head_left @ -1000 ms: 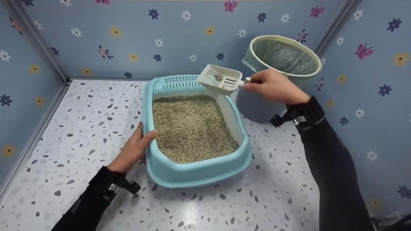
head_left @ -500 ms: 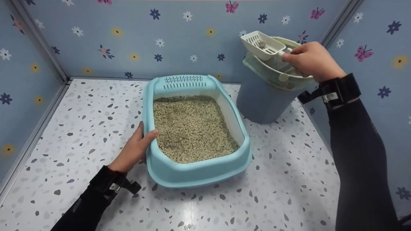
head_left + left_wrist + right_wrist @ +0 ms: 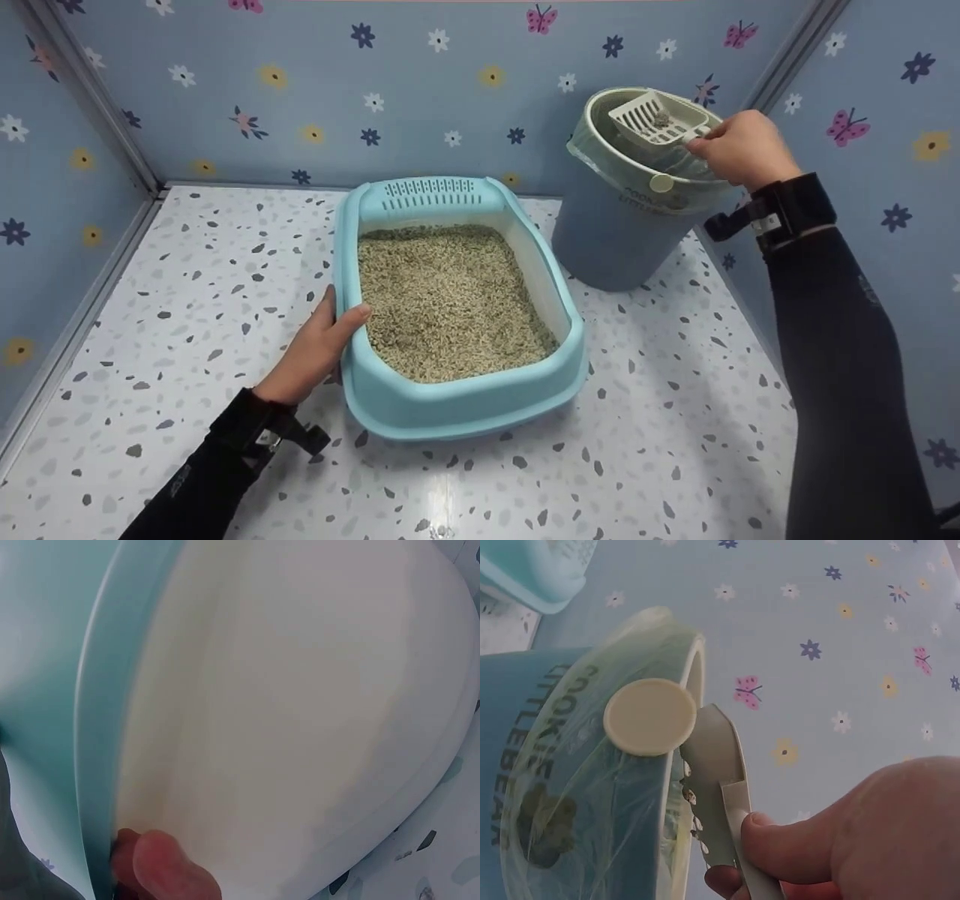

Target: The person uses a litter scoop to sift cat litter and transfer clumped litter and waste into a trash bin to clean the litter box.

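Observation:
My left hand (image 3: 311, 349) grips the left rim of a blue litter box (image 3: 461, 409), thumb over the edge. Below that rim, fingertips (image 3: 169, 862) touch the pale outer wall in the left wrist view. Tan granular litter (image 3: 450, 300) covers the box's floor. My right hand (image 3: 754, 150) pinches the handle of a slotted cream litter scoop (image 3: 686, 118). The scoop is over the mouth of a bin (image 3: 615, 240), with a small greyish clump (image 3: 662, 118) in its pan. Seen from the right wrist, the scoop (image 3: 716, 746) is beside the bin's rim.
A clear plastic liner (image 3: 592, 787) folds over the bin's rim, and a round cream knob (image 3: 650, 717) sticks out from its side. Flower-printed panels (image 3: 420, 97) enclose the speckled floor (image 3: 210, 300). The bin stands close to the litter box's right side.
My right hand has carried the scoop from above the litter box's back right corner to the bin, then lowered it slightly and tilted it. My left hand keeps its place on the rim.

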